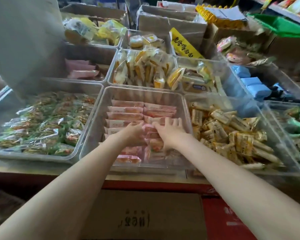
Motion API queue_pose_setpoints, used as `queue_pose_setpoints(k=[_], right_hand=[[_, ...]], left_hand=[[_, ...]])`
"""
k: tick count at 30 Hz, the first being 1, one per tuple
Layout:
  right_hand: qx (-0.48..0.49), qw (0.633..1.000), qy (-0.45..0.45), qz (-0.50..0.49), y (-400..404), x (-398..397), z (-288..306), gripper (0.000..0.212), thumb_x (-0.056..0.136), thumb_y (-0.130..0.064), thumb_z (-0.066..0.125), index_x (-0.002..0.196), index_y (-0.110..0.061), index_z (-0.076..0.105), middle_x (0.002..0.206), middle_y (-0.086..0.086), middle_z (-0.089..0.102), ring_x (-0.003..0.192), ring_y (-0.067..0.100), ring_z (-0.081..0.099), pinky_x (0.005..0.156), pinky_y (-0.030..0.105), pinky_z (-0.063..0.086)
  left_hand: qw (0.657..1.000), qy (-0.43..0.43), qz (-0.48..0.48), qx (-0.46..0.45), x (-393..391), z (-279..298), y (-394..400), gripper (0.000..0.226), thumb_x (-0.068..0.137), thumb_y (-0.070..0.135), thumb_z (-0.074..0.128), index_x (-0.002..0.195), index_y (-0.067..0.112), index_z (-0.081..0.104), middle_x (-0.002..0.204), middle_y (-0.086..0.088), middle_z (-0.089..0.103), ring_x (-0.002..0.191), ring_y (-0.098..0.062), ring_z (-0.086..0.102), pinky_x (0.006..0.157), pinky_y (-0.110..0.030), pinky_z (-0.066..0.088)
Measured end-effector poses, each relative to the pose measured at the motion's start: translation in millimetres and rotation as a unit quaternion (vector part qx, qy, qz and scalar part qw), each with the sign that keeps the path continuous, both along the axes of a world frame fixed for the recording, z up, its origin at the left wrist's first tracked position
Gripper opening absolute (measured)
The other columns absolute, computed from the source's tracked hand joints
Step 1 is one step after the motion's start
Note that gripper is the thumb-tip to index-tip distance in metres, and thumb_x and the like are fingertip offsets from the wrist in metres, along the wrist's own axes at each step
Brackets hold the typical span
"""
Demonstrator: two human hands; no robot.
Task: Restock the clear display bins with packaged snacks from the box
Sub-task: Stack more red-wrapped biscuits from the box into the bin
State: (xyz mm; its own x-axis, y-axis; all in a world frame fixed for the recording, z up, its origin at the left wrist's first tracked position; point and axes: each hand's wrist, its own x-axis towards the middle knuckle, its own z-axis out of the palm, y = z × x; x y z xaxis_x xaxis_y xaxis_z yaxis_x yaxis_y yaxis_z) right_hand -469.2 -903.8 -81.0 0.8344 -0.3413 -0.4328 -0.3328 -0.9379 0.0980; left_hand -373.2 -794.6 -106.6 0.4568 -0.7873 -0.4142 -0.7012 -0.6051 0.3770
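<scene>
- The cardboard box (142, 215) is sitting nearest, below the counter edge, flap closed over whatever it holds.
- The left hand (132, 131) and right hand (170, 130) are reaching into the middle clear bin (93, 122), fingers curling onto the pink snack packets (125, 116); whether either is actually clamping one cannot be told.
- The packets are likely handling light, slick and crushable, so taking them by the flat sides or crimped ends looks safest.
- Beyond, the yellow pastry packs (145, 70) are filling the next bin.
</scene>
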Motion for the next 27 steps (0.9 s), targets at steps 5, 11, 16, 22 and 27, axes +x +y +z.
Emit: queue_pose_setpoints(k=[5,11,16,22,27], right_hand=[[-0.006,0.999,0.042,-0.026,1.1,1.8,-10.3,0.092,0.082,-0.021,0.069,0.148,-0.025,0.006,0.153,0.026,0.003,0.139,0.050,0.010,0.114,0.056,0.005],[-0.015,0.996,0.077,-0.040,0.2,5.7,-12.3,0.104,0.074,-0.031,0.076,0.148,-0.020,0.004,0.151,0.025,0.011,0.137,0.047,0.018,0.114,0.054,0.012],[-0.023,0.992,0.105,-0.062,-2.1,17.9,-16.4,0.109,0.071,-0.032,0.078,0.148,-0.015,0.003,0.151,0.025,0.011,0.138,0.046,0.016,0.114,0.051,0.013],[-0.068,0.997,0.035,-0.010,0.3,14.5,-21.1,0.102,0.077,-0.020,0.072,0.149,-0.010,0.001,0.149,0.022,0.015,0.138,0.041,0.017,0.115,0.051,0.010],[-0.120,0.990,-0.029,0.065,-0.3,8.2,-34.4,0.079,0.084,-0.001,0.056,0.147,0.001,0.008,0.149,0.023,0.020,0.136,0.040,0.024,0.114,0.056,0.014]], left_hand=[[0.994,-0.083,-0.016,0.067,6.8,-5.6,10.1,0.068,0.086,0.041,0.061,0.142,0.020,0.029,0.148,-0.001,0.034,0.139,-0.024,0.025,0.102,-0.047,0.038],[0.987,-0.135,-0.035,0.081,13.6,-15.4,22.5,0.058,0.091,0.030,0.056,0.141,0.022,0.029,0.146,0.001,0.037,0.136,-0.024,0.030,0.095,-0.046,0.043],[0.986,-0.127,-0.036,0.104,9.9,-12.1,15.2,0.047,0.095,0.031,0.047,0.139,0.019,0.036,0.144,-0.002,0.037,0.133,-0.028,0.030,0.097,-0.048,0.043],[0.968,-0.159,-0.074,0.178,5.5,-8.8,0.5,0.049,0.093,0.039,0.043,0.141,0.033,0.036,0.147,-0.003,0.026,0.135,-0.033,0.020,0.099,-0.049,0.037],[0.981,-0.101,-0.057,0.154,12.7,-4.6,-6.3,0.052,0.085,0.047,0.055,0.135,0.035,0.046,0.149,0.003,0.027,0.136,-0.035,0.015,0.106,-0.054,0.027]])
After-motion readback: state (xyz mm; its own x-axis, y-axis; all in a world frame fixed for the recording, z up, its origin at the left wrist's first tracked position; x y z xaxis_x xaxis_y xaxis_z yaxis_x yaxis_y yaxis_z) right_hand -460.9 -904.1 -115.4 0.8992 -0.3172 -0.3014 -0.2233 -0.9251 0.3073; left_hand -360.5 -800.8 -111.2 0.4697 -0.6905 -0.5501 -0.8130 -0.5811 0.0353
